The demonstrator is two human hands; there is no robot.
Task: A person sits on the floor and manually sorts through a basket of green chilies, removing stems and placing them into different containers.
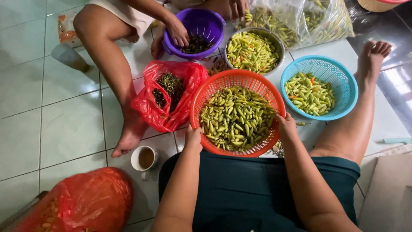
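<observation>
At the centre of the frame, the orange basket (237,112) of green chillies sits on the floor, its near rim hiding the fingertips. The left hand (193,138) and right hand (286,127) clasp opposite sides of that rim, forearms reaching up from the lower edge.

Count of containers and bags on the tiled floor

Three plastic baskets: one orange (201,92), one blue (343,68), one purple (214,21). One metal bowl (279,43), two red bags (148,107) (92,197), one clear bag (300,17), one cup (136,159).
</observation>
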